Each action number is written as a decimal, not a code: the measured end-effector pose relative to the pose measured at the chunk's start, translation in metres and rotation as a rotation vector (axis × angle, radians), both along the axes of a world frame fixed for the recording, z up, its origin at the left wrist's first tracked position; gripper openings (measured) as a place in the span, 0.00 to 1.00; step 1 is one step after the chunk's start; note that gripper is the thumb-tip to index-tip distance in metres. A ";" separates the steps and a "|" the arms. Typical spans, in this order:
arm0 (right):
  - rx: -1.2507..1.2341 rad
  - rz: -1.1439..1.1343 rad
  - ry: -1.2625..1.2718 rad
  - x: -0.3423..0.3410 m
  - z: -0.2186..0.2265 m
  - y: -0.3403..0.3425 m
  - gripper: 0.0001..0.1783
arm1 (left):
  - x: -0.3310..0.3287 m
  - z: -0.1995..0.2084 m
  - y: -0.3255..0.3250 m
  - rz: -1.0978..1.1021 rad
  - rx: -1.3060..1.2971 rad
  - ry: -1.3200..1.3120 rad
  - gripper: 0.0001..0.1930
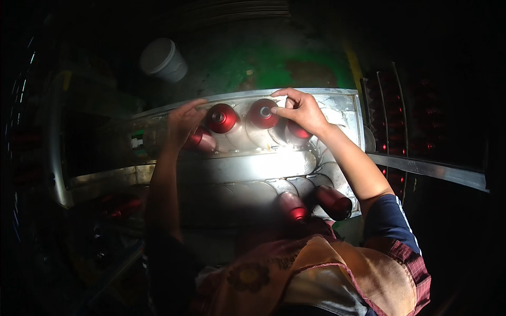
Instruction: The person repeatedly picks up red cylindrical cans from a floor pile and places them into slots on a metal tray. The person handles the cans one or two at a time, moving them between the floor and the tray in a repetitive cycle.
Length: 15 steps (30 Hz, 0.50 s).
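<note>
Two red bottles stand on the near lane of the curved-slat metal conveyor (237, 189): a near-left bottle (292, 205) and, just beside it, a darker near-right bottle (336, 201). Beyond runs a smooth, bright metal divider (226, 167), presumably fitted to keep the lanes separate. Four more stand on the far lane, satin-finished, with round shoulders: an outer left bottle (202, 141), an outer right bottle (299, 130), and, farther back between these, an inner left bottle (221, 118) and an inner right bottle (259, 115). The left hand (184, 120) is beside the inner left bottle, fingers extended and parted; contact cannot be told. The right hand (299, 109) has thumb and forefinger apart at the inner right bottle's pale neck, probably because that narrow part suits fingertips; touch is unconfirmed. A straight metal rail (337, 91) borders the far side, likely as a guard. Farthest, left, is a white round bucket (171, 66), apparently plastic.
</note>
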State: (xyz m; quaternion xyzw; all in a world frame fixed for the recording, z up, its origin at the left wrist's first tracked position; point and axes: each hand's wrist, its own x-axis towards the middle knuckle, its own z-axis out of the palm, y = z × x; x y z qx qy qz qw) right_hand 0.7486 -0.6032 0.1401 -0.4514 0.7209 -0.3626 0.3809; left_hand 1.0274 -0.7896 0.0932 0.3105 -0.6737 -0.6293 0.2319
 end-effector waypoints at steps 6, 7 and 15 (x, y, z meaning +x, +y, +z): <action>-0.441 -0.090 0.049 -0.010 -0.022 -0.021 0.13 | 0.023 -0.039 -0.036 0.377 -0.035 0.199 0.11; -0.351 -0.134 0.000 -0.005 -0.023 -0.021 0.14 | 0.025 -0.040 -0.032 0.486 -0.071 0.135 0.11; -0.803 -0.233 -0.115 0.033 0.072 0.120 0.19 | 0.066 0.051 0.101 0.588 -0.264 0.535 0.10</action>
